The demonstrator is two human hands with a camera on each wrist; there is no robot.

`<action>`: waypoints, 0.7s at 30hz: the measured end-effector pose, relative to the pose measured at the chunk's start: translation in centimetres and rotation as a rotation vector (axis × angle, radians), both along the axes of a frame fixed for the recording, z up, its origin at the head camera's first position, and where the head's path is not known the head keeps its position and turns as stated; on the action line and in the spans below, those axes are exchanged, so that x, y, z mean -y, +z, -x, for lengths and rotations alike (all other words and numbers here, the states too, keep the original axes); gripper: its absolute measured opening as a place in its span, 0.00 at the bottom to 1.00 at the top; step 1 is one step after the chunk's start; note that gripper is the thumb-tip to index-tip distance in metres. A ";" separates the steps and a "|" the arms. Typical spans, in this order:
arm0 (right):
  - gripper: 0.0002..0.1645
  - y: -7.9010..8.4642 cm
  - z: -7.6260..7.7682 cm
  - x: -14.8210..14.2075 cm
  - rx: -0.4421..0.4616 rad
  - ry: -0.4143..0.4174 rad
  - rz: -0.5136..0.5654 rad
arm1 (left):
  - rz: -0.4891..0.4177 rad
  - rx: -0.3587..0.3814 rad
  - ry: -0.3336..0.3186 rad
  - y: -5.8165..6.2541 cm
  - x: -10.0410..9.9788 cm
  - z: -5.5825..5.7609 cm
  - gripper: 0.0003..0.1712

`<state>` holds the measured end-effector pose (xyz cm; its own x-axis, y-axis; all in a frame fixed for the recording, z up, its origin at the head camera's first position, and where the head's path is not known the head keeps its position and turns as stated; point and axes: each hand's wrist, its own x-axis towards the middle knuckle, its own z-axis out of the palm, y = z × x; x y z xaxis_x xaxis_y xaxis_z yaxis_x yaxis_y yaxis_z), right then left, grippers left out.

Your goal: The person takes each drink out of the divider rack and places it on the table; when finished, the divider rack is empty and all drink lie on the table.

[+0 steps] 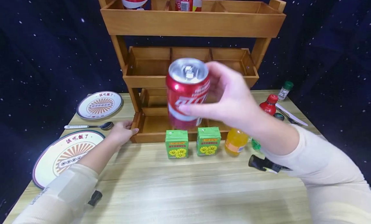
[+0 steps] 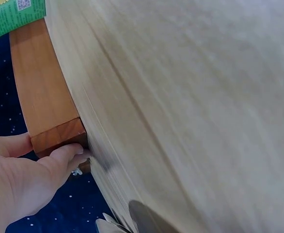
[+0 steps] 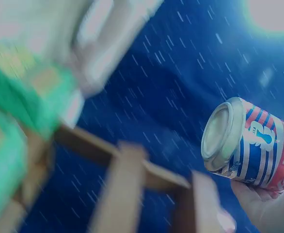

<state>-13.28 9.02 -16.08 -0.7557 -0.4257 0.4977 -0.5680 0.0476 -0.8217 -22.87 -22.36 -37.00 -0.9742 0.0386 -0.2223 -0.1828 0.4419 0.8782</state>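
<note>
My right hand [image 1: 232,92] grips a red soda can [image 1: 186,98] from its side, thumb across the front, in front of a tiered wooden shelf [image 1: 191,23]. The can is upright and raised above the table; the right wrist view shows the bottom end of the can [image 3: 258,145] with its striped print. Low on the left, my left hand [image 1: 123,132] holds the front corner of the bottom tier, thumb and fingers around the wooden end [image 2: 45,82]. Two more cans, a red-and-blue can [image 1: 135,0] and a red can [image 1: 188,2], stand in the top tier.
Two green drink cartons [image 1: 176,145] and an orange drink bottle [image 1: 236,142] stand before the shelf. At right are a red-capped bottle [image 1: 269,105], a green-capped shaker [image 1: 285,90] and cutlery [image 1: 292,116]. Plates [image 1: 46,166] and a spoon [image 1: 90,126] lie at left.
</note>
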 end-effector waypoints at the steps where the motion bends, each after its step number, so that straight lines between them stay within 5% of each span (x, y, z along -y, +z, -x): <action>1: 0.31 -1.2 -0.1 0.4 0.029 0.032 -0.034 | 0.005 -0.002 -0.002 0.0 0.0 0.0 0.31; 5: 0.33 -6.4 -0.1 2.6 0.120 0.118 -0.157 | 0.014 -0.006 0.000 -0.2 0.1 0.1 0.31; 12: 0.39 -13.6 0.5 7.2 0.176 0.114 -0.318 | -0.011 -0.006 0.010 -0.2 0.0 0.0 0.30; 21: 0.41 -17.7 1.4 11.8 0.170 0.045 -0.348 | -0.007 0.008 0.006 0.2 -0.1 -0.2 0.31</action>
<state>-14.67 -2.73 -33.82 -0.7915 -0.5818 0.1872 -0.4332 0.3181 -0.8433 -22.68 -22.22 -36.82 -0.9727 0.0340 -0.2294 -0.1923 0.4350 0.8797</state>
